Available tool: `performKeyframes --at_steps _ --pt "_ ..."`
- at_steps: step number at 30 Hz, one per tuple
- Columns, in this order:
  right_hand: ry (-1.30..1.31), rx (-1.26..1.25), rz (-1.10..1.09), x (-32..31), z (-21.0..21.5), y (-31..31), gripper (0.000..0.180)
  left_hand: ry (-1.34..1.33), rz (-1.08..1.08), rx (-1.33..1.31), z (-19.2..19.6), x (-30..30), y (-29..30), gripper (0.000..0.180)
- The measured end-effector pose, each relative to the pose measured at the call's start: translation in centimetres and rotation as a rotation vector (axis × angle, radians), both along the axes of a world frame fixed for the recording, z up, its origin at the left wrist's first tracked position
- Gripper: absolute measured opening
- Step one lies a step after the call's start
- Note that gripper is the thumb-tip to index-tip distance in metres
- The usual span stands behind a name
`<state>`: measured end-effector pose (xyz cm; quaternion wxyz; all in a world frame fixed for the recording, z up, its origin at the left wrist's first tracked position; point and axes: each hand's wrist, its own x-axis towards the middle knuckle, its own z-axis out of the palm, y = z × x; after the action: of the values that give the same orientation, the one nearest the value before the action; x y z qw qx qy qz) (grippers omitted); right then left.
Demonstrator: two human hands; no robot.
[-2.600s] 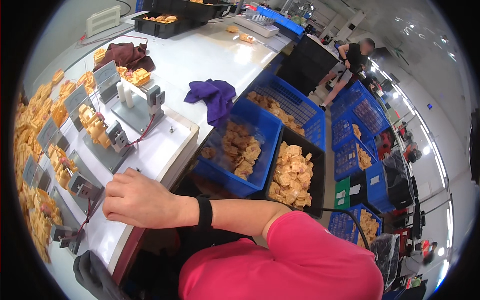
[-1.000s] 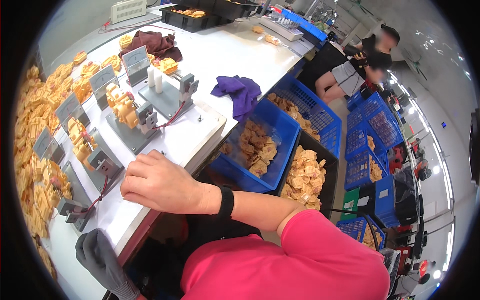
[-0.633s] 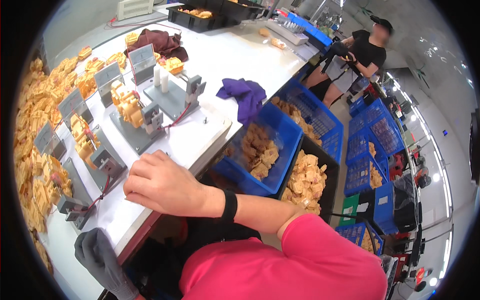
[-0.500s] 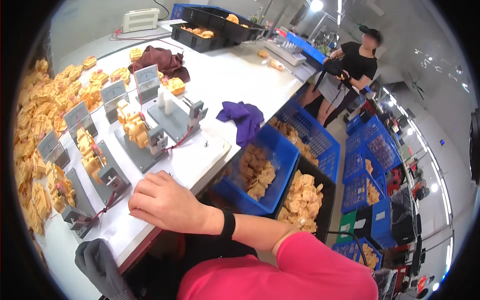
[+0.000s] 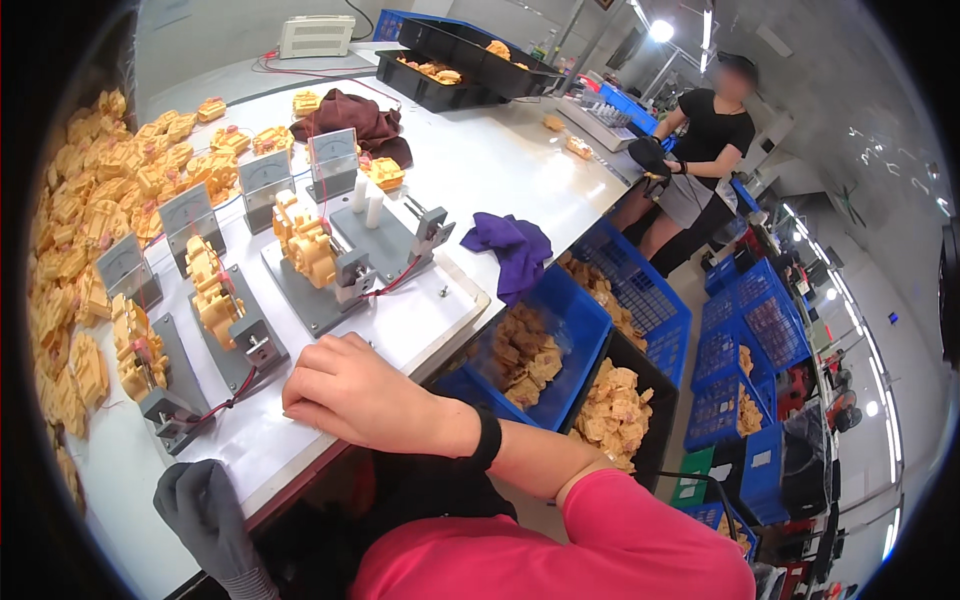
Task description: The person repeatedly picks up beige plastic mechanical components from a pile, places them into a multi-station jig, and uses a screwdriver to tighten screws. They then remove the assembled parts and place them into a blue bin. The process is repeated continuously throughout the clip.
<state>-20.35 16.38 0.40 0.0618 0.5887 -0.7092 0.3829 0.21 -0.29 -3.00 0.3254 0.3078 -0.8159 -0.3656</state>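
My right hand [image 5: 372,402], bare with a black band at the wrist, rests at the front edge of the white bench, fingers loosely curled and nothing visible in them. My left hand [image 5: 205,518], in a grey glove, hangs beside the bench's near left corner with its fingers bent and no object showing. Beyond them stand grey test fixtures [image 5: 222,300], each with a small dial meter [image 5: 192,212] behind it. Yellow plastic gear units [image 5: 305,240] sit on three of the fixtures. The rightmost fixture [image 5: 375,240] carries two white posts and no yellow unit.
Yellow units [image 5: 110,185] are heaped along the bench's left side. Brown cloth [image 5: 350,122] and purple cloth [image 5: 507,250] lie on the bench. Black trays [image 5: 440,92] stand at the back. Crates of yellow parts [image 5: 618,405] are at the right; another person [image 5: 710,130] stands beyond.
The whole scene has shifted right in the picture as my head turned. Both hands keep nearly the same pose at the bench edge. The other person's hands have dropped slightly.
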Motion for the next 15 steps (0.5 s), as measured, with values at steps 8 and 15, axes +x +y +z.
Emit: performKeyframes --at_steps 8,15 --pt "-0.002 0.010 0.029 -0.4 0.2 0.0 0.010 0.002 0.022 0.013 0.2 0.0 0.3 0.012" --pt "-0.011 -0.012 0.011 -0.4 -0.1 -0.1 0.011 -0.007 0.001 0.000 0.8 -0.1 0.6 0.012"
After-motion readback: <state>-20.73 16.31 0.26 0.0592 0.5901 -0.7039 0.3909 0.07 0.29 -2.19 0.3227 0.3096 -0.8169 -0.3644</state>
